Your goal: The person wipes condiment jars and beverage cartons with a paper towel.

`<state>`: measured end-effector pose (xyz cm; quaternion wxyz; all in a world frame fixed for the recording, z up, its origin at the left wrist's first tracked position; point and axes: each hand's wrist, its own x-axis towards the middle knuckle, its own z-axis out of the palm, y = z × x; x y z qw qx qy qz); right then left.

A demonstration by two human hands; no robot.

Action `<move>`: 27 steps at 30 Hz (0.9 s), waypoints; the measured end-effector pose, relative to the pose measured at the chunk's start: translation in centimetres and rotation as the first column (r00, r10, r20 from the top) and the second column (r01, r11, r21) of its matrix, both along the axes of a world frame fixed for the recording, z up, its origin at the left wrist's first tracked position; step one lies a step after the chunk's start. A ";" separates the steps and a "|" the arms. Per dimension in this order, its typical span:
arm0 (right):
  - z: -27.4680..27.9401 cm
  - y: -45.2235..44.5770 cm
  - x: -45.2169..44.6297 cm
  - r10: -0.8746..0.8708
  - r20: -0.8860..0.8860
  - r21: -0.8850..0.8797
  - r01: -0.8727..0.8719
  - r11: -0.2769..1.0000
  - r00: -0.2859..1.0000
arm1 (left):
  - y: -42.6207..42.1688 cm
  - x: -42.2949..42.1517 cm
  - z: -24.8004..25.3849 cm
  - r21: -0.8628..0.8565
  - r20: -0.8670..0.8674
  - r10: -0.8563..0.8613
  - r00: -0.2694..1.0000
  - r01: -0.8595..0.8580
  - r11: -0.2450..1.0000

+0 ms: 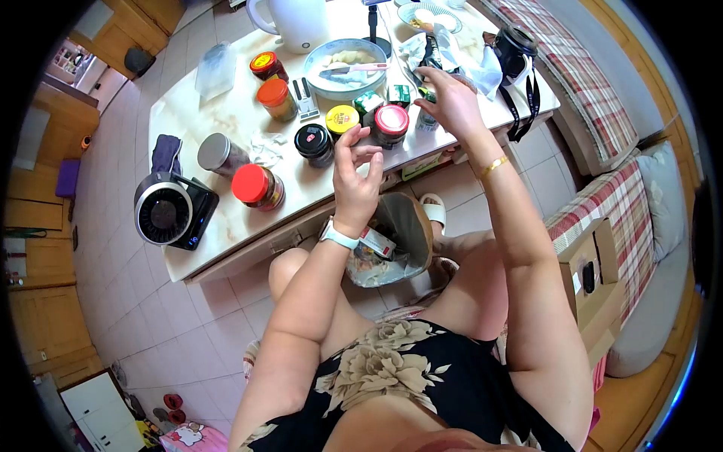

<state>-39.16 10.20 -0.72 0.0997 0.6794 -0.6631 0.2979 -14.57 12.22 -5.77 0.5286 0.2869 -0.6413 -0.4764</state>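
Observation:
My left hand [357, 181] is raised just in front of the table edge, fingers loosely bent and apart, with nothing visible in it. Closest to it are a black-lidded jar [313, 145], a yellow-lidded jar [343, 119] and a red-lidded dark jar [392, 124]. My right hand [454, 104] reaches over the table, thumb and fingers apart. Under its fingertips stands a small clear container with green at its top [426, 120]; whether they touch is unclear. Small green boxes [399, 95] sit between the jars and a bowl [346, 84]. A pink-handled knife [365, 68] lies across the bowl.
More jars, including a large red-lidded one [257, 187] and a silver-lidded one [222, 155], stand leftward near a round black fan [164, 212]. Behind are a white kettle [300, 22] and a strapped camera [516, 51]. Below my hands is a lined bin [410, 226].

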 end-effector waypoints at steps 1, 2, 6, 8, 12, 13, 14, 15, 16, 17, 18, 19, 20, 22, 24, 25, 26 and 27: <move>0.3 -0.8 0.2 -0.001 -0.001 -0.001 0.001 1.000 1.000 | 0.0 0.0 0.2 0.017 -0.004 -0.002 1.000 0.002 1.000; 0.6 -1.6 0.3 0.029 -0.077 0.125 -0.019 0.992 0.997 | -0.1 0.0 0.2 0.015 -0.006 -0.002 1.000 0.002 1.000; 0.6 -5.5 0.1 0.103 -0.193 0.396 -0.019 0.918 0.976 | -0.6 0.4 -0.2 -0.009 -0.010 0.018 1.000 -0.018 1.000; 0.6 -6.3 0.0 0.164 -0.191 0.490 -0.051 0.870 0.968 | -0.8 0.6 -0.2 -0.007 -0.009 0.026 1.000 -0.026 1.000; 0.1 -7.5 -0.4 0.221 -0.155 0.575 -0.094 0.813 0.963 | -1.0 0.8 -0.3 0.029 -0.019 0.022 1.000 -0.022 0.999; 0.4 -7.3 -0.3 0.209 -0.141 0.538 -0.102 0.837 0.968 | -1.0 0.8 -0.3 0.023 -0.018 0.022 1.000 -0.022 1.000; 0.7 -7.1 -0.1 0.198 -0.127 0.500 -0.109 0.859 0.972 | -1.1 0.9 -0.3 0.022 -0.019 0.022 1.000 -0.022 1.000; 1.5 -6.8 0.0 0.199 -0.129 0.500 -0.110 0.859 0.972 | -1.1 1.0 -0.2 0.024 -0.018 0.016 1.000 -0.015 1.000; 2.6 -6.4 0.0 0.175 -0.128 0.426 -0.105 0.899 0.976 | -1.1 1.1 -0.2 0.026 -0.016 0.010 1.000 -0.010 1.000; 3.7 -5.9 0.0 0.151 -0.124 0.350 -0.099 0.931 0.981 | -1.0 1.2 -0.3 0.026 -0.017 0.011 1.000 -0.011 1.000; 4.7 -5.2 -0.2 0.140 -0.133 0.266 -0.101 0.959 0.981 | -1.0 1.2 -0.3 0.006 -0.012 0.023 1.000 -0.023 1.000; 6.1 -4.1 0.2 0.135 -0.136 0.212 -0.105 0.972 0.981 | -1.1 1.2 -0.3 -0.016 -0.009 0.036 0.999 -0.036 0.999; 7.6 -2.7 0.6 0.153 -0.115 0.190 -0.129 0.973 0.982 | -1.1 1.3 -0.2 -0.017 -0.011 0.037 0.999 -0.037 0.999; 10.5 0.6 2.1 0.171 -0.096 0.165 -0.154 0.974 0.981 | -1.2 1.8 0.0 -0.137 0.103 0.076 0.992 -0.062 0.989; 12.2 4.0 3.8 0.135 0.146 0.311 -0.175 0.934 0.980 | -0.8 2.2 1.0 -0.209 0.123 0.073 0.990 -0.047 0.977; 11.5 4.9 4.1 0.289 0.163 0.183 -0.316 0.931 0.943 | -0.6 2.2 1.5 -0.280 0.143 0.071 0.987 -0.028 0.960; 11.1 6.2 4.7 0.280 0.266 0.240 -0.344 0.908 0.923 | -0.2 2.2 1.7 -0.239 0.170 0.000 0.985 0.041 0.970; 11.0 7.3 5.9 0.264 0.366 0.291 -0.379 0.878 0.892 | 0.1 2.3 1.8 -0.288 0.207 -0.025 0.978 0.085 0.954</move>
